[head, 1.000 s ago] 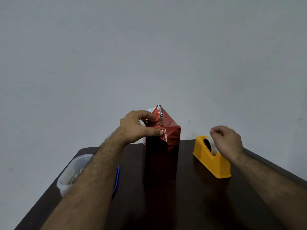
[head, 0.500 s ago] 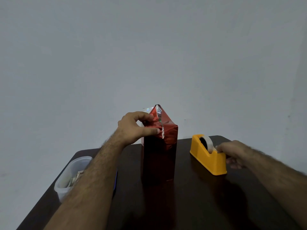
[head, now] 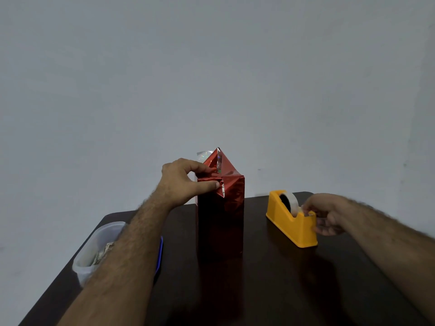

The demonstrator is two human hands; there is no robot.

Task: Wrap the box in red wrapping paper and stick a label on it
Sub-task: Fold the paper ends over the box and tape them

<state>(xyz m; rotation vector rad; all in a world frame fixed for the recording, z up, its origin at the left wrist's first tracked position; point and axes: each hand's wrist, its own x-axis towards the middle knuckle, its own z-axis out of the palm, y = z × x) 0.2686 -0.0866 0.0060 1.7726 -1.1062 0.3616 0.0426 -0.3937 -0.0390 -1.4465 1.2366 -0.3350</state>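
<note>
Tub (head: pixel 98 245) left of box (head: pixel 220 220) holds crumpled paper. Left hand (head: pixel 181 182) pinches folded red paper (head: pixel 215 178) atop box. Right hand (head: pixel 329 214) pinches tape (head: pixel 290 201) at dispenser (head: pixel 292 220), right of box.

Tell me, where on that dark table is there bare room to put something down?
Bare table shows between the red wrapped box and the yellow tape dispenser, and in front of both. The left edge is crowded: a clear plastic tub and the left forearm.

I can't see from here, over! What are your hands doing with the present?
Left hand pinching the folded paper atop the box. Right hand at the tape dispenser, fingers on the tape end. Top flap untaped. Nothing in the way.
</note>
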